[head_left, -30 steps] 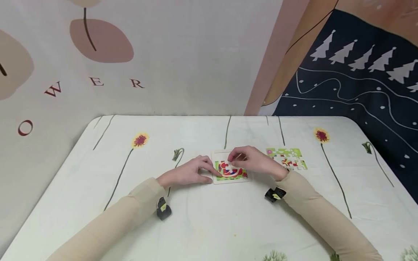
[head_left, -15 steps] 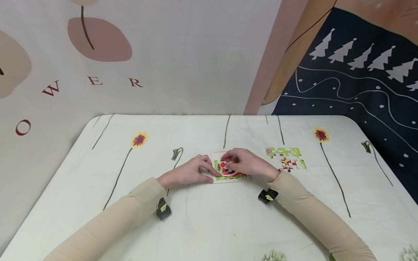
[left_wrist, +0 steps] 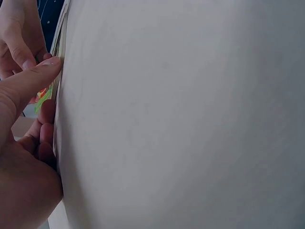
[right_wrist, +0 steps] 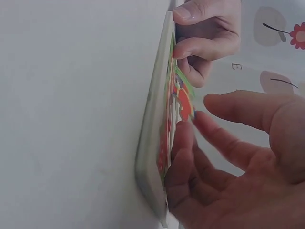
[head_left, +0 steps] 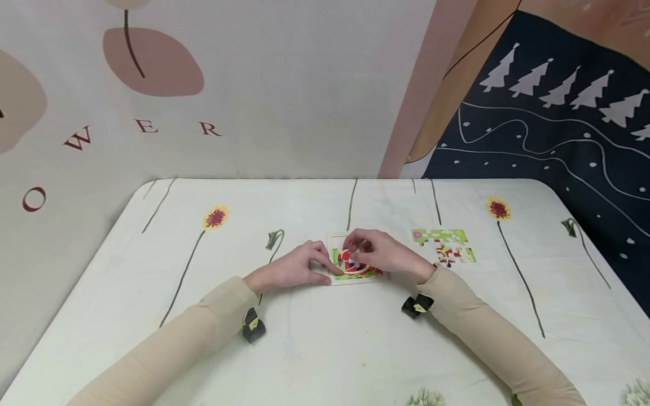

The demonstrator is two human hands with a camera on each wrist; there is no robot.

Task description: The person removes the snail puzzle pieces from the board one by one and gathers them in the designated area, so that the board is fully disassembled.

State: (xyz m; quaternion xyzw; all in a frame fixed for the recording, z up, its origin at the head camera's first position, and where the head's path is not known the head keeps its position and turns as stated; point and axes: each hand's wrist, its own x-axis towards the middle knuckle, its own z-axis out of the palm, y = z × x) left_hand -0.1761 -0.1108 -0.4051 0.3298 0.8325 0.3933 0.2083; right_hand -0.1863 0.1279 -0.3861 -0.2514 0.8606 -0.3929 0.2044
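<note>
The tray (right_wrist: 155, 124) is lying short of the table's (head_left: 315, 349) far edge, the left hand (head_left: 294, 266) spreading thumb and forefinger at its near-left corner, touching tray and puzzle (head_left: 359, 273). The right hand (head_left: 381, 251) is bending, fingers narrow, at a tilted piece (right_wrist: 185, 102), whether pinching I cannot tell; loose pieces (head_left: 447, 254) are lying beyond the tray's right edge.

You count two hands (head_left: 290, 268) (head_left: 388, 254), one puzzle piece (right_wrist: 184, 103), one puzzle board (right_wrist: 155, 100), one table (head_left: 304, 349), two wrist cameras (head_left: 253, 325) (head_left: 417, 305), two yellow-rimmed flowers (head_left: 216, 217) (head_left: 499, 209), four wall letters (head_left: 209, 128), six trees (head_left: 530, 79); other pieces (head_left: 442, 235) are too small to count.
</note>
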